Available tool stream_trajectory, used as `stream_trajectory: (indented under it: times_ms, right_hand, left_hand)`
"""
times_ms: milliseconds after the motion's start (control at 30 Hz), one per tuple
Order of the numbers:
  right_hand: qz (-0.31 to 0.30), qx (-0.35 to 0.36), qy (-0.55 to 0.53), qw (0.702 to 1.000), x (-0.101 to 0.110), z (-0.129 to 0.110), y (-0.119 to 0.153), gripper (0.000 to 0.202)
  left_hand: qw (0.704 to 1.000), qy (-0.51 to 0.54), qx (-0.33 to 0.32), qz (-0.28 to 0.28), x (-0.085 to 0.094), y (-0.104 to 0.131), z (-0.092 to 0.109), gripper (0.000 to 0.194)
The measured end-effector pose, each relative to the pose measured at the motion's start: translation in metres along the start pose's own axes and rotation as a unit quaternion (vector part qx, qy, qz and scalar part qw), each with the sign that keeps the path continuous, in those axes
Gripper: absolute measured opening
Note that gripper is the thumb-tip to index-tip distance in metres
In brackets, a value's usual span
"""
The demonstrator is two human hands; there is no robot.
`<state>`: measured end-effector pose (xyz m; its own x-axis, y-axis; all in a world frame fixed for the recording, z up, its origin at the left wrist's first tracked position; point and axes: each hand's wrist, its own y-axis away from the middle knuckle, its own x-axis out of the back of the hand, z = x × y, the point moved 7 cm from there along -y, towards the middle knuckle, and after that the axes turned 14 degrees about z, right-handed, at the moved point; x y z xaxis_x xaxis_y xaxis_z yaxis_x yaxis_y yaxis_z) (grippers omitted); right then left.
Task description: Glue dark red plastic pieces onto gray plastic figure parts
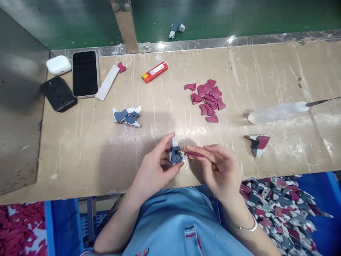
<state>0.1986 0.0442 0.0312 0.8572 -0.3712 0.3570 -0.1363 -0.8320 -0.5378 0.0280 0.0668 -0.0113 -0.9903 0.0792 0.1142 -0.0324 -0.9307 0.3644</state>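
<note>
My left hand (157, 167) grips a small blue-grey and white plastic part (175, 155) between thumb and fingers, just above the bench's front edge. Pinched in my right hand (220, 169) is a thin maroon plastic piece (195, 154), seen nearly edge-on beside that part. Beyond my hands lies a loose pile of maroon pieces (210, 94). Blue-grey and white parts (127, 116) rest together to the left. Off to the right sits a part with a maroon face (263, 142), white ends and a dark middle.
A phone (85, 74), white earbud case (59, 65), black case (59, 94), pale strip (107, 82) and red box (155, 72) lie at the back left. At right is a translucent bottle (277, 112) with a thin tip. Blue bins (65, 225) of parts flank me below the bench.
</note>
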Motion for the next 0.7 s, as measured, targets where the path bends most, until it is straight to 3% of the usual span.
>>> stream_trajectory:
  times_ms: [100,233,467,700]
  right_hand:
    - [0.009,0.052,0.001,0.999,0.003,-0.005,-0.003,0.030]
    - [-0.004,0.122,0.027,0.992,0.003,-0.015,-0.003,0.055]
    - [-0.055,0.135,0.014,0.989,-0.005,-0.017,0.004,0.070]
    - [-0.057,0.126,-0.020,0.990,-0.014,-0.016,0.001,0.052]
  left_hand:
    - [1.000,0.001,-0.005,-0.008,0.000,0.000,0.001,0.074]
    - [1.000,0.008,-0.009,-0.004,0.000,0.000,0.001,0.073]
    - [1.000,0.006,-0.013,-0.003,-0.001,0.001,0.003,0.072]
    - [1.000,0.014,-0.019,0.003,-0.002,0.002,0.001,0.072]
